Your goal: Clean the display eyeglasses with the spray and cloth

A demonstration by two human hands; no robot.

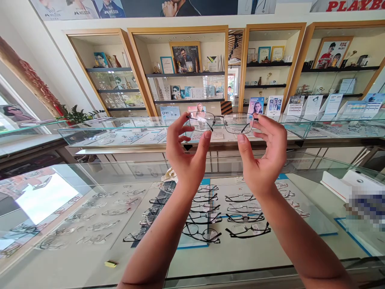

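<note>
Our left grip (189,154) and right grip (262,155) hold dark-rimmed glasses (219,117) by both sides, above a glass case (234,272) containing rows of spectacles (206,218).

glass counter (225,259): eyeglasses (248,233) in rows, yellow item (111,263) near front, white object (355,181) right.

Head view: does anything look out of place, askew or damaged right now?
One thing stands out: a small yellow item sits alone near the front of the display counter, apart from the rows of display frames; I can't tell what it is. The held eyeglasses look level, with no damage visible.
</note>
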